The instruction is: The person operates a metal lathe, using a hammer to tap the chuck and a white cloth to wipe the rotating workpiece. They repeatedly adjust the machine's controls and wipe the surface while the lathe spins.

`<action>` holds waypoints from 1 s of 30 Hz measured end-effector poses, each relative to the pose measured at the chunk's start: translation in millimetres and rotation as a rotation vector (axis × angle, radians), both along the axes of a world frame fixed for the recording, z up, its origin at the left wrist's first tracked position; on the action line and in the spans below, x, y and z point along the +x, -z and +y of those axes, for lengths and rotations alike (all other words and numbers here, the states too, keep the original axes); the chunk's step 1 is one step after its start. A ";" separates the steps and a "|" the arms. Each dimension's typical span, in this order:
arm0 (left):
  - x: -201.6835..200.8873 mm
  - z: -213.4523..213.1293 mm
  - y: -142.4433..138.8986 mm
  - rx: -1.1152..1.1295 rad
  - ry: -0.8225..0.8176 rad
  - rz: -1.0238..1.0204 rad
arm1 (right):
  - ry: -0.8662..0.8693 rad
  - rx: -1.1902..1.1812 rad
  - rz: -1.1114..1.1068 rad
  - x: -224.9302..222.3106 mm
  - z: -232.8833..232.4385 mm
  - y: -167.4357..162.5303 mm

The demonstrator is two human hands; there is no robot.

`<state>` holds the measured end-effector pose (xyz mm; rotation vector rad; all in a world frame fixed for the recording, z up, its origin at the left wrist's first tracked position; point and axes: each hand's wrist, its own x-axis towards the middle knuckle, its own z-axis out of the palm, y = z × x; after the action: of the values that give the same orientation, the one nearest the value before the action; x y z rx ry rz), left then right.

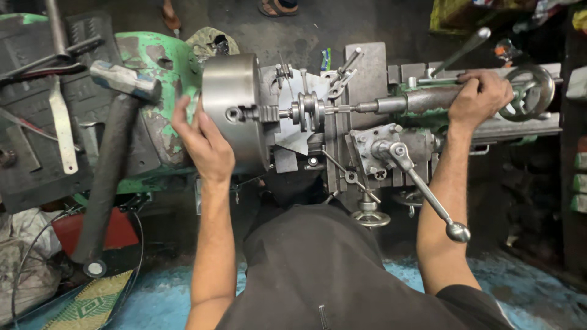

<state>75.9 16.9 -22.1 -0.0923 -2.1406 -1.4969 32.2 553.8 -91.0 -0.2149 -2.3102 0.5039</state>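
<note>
The left hand (205, 143) lies flat and open on the round chuck (232, 110) (big, shiny), while the right hand (480, 98) grips the tailstock (428, 99) far across.

Gap between chuck (235, 110) and tailstock (428, 98) is crowded by the workpiece (309, 110) and tool post (342, 76). Long lever (428, 192) juts toward the operator. Hammer (110, 159) blocks the headstock top (153, 61).

Left hand (205, 143) open, fingers spread, palm pressed flat; right hand (480, 98) fist-curled in a grip, both forearms extended forward.
</note>
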 end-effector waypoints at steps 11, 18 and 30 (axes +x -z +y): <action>79.1 -13.7 158.9 -0.335 -0.039 0.356 | -0.013 0.001 -0.001 2.3 -5.0 -6.1; 121.4 -8.1 184.5 -0.135 -0.015 0.005 | -0.008 -0.005 -0.011 1.8 -5.2 -6.3; 104.0 1.2 118.3 -0.018 -0.083 -0.430 | -0.020 0.001 -0.010 3.4 -6.1 -6.2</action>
<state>179.9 18.1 -140.4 0.3382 -2.4522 -1.5560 35.7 547.6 -84.8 -0.1950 -2.3245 0.5132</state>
